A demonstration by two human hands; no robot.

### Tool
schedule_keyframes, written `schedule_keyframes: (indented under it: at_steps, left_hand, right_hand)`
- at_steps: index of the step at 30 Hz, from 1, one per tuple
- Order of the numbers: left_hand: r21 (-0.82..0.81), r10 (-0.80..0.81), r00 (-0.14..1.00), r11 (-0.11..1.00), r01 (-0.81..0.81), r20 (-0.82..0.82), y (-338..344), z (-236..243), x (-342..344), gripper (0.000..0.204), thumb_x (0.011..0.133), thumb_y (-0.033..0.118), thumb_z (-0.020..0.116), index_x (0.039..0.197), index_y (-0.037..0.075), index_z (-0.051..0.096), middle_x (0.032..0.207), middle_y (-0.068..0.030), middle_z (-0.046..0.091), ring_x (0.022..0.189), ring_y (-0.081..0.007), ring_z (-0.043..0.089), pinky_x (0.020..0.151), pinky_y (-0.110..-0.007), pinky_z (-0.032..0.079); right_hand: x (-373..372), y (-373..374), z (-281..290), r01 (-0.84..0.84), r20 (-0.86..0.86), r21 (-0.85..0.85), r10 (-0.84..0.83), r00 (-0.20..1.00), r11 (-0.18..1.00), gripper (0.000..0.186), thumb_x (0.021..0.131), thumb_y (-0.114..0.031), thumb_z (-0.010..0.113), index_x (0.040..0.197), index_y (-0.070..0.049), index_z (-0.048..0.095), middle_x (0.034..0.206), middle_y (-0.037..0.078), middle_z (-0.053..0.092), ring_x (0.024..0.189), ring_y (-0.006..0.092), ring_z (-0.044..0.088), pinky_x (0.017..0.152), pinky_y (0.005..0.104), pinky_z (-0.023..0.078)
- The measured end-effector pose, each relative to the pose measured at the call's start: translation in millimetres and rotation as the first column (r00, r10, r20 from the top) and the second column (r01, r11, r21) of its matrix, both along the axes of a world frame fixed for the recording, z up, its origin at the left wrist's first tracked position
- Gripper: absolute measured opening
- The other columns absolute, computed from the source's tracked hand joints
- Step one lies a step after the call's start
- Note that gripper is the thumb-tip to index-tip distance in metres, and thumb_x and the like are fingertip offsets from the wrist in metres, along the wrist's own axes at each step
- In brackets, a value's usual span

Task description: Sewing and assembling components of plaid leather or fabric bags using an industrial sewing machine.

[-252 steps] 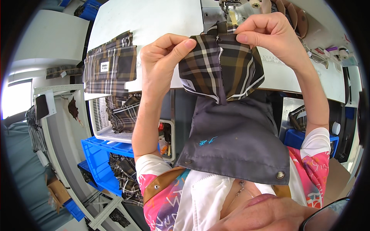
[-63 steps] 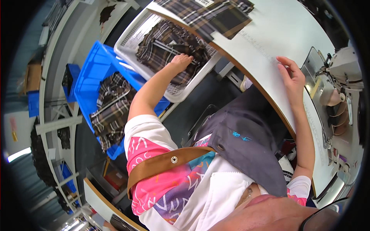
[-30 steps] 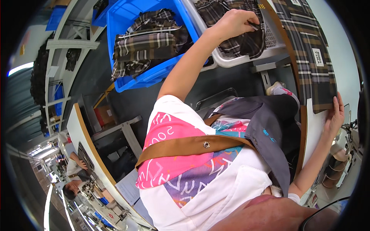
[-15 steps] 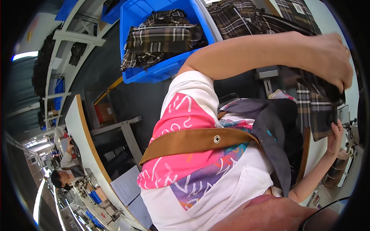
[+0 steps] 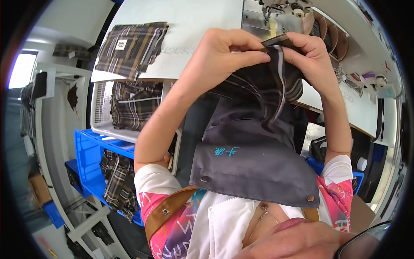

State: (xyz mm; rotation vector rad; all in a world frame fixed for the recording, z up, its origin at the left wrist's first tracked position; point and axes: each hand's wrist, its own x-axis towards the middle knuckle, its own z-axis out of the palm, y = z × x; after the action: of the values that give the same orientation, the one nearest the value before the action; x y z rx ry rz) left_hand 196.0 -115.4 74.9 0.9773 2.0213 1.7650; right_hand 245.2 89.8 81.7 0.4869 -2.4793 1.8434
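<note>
A dark plaid fabric piece [image 5: 254,84], brown and black with white stripes, hangs between my hands over my grey apron [image 5: 254,159]. My left hand [image 5: 235,49] pinches its upper edge between thumb and fingers. Close beside it, my right hand [image 5: 312,56] grips the same edge, where a narrow part looks folded. Just beyond my hands is the needle area of a sewing machine [image 5: 266,19]. The rest of the cloth drops in loose folds below my fingers.
On the white table [image 5: 202,21] at the left lies a stack of folded plaid pieces [image 5: 133,47]. Below the table edge, a white basket [image 5: 103,127] holds more plaid cloth. A blue crate [image 5: 88,168] with plaid fabric stands nearer me. Thread spools [image 5: 381,81] are at the right.
The view has swung from the crate side to the sewing table. My hands, earlier apart at the far right with plaid cloth, are now close together in front of me on the fabric edge.
</note>
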Motion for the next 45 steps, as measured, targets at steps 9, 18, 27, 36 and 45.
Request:
schedule_keyframes:
  at_steps: [9, 18, 27, 36, 45]
  left_hand:
    - [0.102, 0.226, 0.966, 0.966, -0.239, 0.124, 22, -38, 27, 0.011, 0.077, 0.006, 0.071, 0.082, -0.002, 0.067, 0.073, -0.0031, 0.065, 0.067, -0.0072, 0.058, 0.062, -0.021, 0.046]
    - [0.162, 0.402, 0.91, 0.91, -0.383, -0.106, 40, -56, 38, 0.016, 0.072, 0.005, 0.074, 0.085, 0.003, 0.066, 0.088, -0.0044, 0.062, 0.077, -0.0127, 0.058, 0.068, -0.025, 0.046]
    - [0.35, 0.678, 0.566, 0.731, -0.585, -0.47, 55, -92, 37, 0.027, 0.066, 0.006, 0.077, 0.091, 0.008, 0.068, 0.088, -0.0017, 0.059, 0.081, -0.0173, 0.056, 0.086, -0.038, 0.037]
    - [0.124, 0.518, 0.855, 0.849, -0.514, 0.001, 54, -82, 53, 0.019, 0.074, 0.006, 0.072, 0.093, 0.006, 0.07, 0.089, -0.0029, 0.062, 0.081, -0.0125, 0.056, 0.078, -0.028, 0.042]
    - [0.407, 0.064, 0.817, 0.843, -0.351, 0.573, 41, -76, 43, 0.009, 0.083, 0.004, 0.062, 0.089, -0.001, 0.066, 0.084, -0.004, 0.064, 0.079, -0.0109, 0.056, 0.07, -0.025, 0.044]
  right_hand:
    - [20, 6, -5, 0.139, 0.016, 0.103, -0.142, 0.99, 0.985, 0.02, 0.084, -0.019, 0.064, 0.085, 0.001, 0.064, 0.071, -0.002, 0.06, 0.064, 0.0034, 0.05, 0.058, 0.0203, 0.039]
    - [33, 5, -27, 0.262, 0.016, 0.078, -0.264, 0.964, 0.962, 0.012, 0.08, -0.009, 0.067, 0.086, 0.001, 0.065, 0.071, 0.001, 0.063, 0.061, 0.0046, 0.05, 0.058, 0.0231, 0.042]
    - [36, -10, -48, 0.391, 0.074, -0.075, -0.386, 0.92, 0.917, 0.013, 0.083, -0.009, 0.065, 0.088, 0.003, 0.066, 0.071, 0.0, 0.063, 0.064, 0.0028, 0.052, 0.057, 0.0183, 0.042]
    - [39, -16, -51, 0.392, 0.09, -0.102, -0.384, 0.919, 0.915, 0.013, 0.084, -0.008, 0.064, 0.091, 0.003, 0.065, 0.071, 0.002, 0.063, 0.065, 0.0046, 0.053, 0.059, 0.0192, 0.043]
    - [43, -10, -47, 0.297, 0.018, -0.053, -0.296, 0.955, 0.953, 0.012, 0.084, -0.008, 0.064, 0.09, 0.002, 0.066, 0.073, 0.001, 0.064, 0.068, 0.0052, 0.054, 0.062, 0.0207, 0.044]
